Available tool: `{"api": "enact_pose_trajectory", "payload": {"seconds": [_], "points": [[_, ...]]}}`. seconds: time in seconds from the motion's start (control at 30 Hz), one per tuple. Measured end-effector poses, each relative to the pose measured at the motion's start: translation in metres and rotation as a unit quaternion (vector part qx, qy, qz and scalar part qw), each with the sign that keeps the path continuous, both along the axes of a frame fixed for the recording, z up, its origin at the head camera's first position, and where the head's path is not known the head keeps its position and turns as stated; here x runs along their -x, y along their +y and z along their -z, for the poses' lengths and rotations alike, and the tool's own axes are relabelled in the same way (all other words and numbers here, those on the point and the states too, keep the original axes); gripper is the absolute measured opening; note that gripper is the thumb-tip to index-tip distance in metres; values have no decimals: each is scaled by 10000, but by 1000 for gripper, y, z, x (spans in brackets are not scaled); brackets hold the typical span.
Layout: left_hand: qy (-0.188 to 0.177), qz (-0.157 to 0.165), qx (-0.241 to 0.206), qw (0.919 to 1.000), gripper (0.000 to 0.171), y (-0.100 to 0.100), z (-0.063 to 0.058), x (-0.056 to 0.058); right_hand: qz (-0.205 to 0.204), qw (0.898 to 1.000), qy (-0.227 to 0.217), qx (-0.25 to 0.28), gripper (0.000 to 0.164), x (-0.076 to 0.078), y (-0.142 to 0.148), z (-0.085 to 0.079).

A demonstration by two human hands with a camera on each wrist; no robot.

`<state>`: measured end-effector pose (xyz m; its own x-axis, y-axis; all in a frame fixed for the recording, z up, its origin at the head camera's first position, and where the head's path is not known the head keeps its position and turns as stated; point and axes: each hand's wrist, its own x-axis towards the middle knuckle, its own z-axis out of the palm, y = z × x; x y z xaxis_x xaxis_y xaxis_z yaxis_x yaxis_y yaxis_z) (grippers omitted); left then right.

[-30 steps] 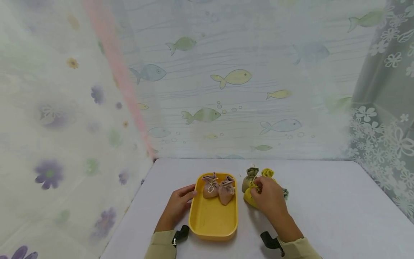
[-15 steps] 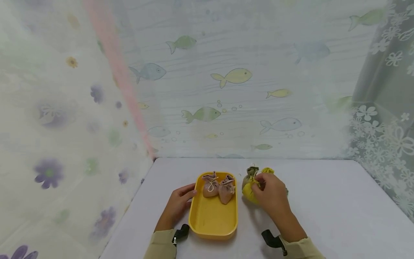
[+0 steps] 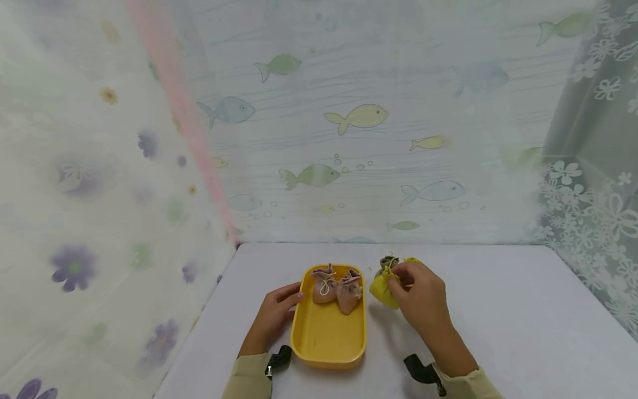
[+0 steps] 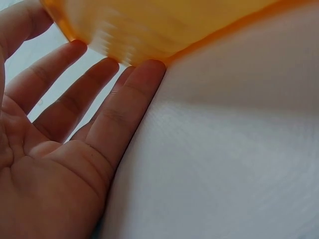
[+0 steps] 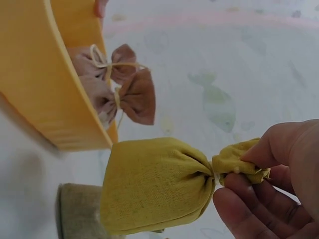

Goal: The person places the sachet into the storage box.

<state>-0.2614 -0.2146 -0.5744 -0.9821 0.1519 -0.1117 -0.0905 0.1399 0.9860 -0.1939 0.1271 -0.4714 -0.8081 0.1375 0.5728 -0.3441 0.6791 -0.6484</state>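
My right hand (image 3: 423, 296) pinches the gathered neck of a mustard-yellow drawstring pouch (image 3: 382, 290), just right of the yellow tray (image 3: 329, 346). In the right wrist view the pouch (image 5: 159, 186) hangs sideways from thumb and fingers, its full body toward the tray. My left hand (image 3: 274, 316) rests against the tray's left side. Its nearly straight fingers (image 4: 119, 122) touch the outer wall in the left wrist view. Two dusty-pink pouches, one on the left (image 3: 324, 291) and one on the right (image 3: 348, 298), lie at the tray's far end.
Behind the held pouch stands an olive pouch (image 3: 387, 261); its body (image 5: 82, 211) shows low in the right wrist view. A bit of another yellow pouch (image 3: 412, 259) peeks out above my right hand. A white cloth covers the table (image 3: 513, 310), with a fish-print curtain (image 3: 309, 138) behind.
The right hand has lifted the yellow pouch slightly up and left, off its earlier place among the other pouches. The left hand and tray have stayed put.
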Motion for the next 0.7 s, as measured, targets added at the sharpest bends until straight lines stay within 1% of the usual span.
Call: {"api": "enact_pose_trajectory", "payload": {"seconds": [0.2, 0.37, 0.57, 0.7], "points": [[-39, 68, -95, 9999, 50, 0, 0, 2, -36, 10000, 48, 49, 10, -1, -1, -4], [-44, 30, -136, 9999, 50, -1, 1, 2, -103, 9999, 29, 127, 10, 0, -4, -7], [-35, 4, -170, 9999, 52, 0, 2, 1, -221, 9996, 121, 128, 9, 2, -10, -11], [11, -19, -105, 9999, 52, 1, 3, 1, -406, 9991, 117, 76, 9, 4, -15, -14]]}}
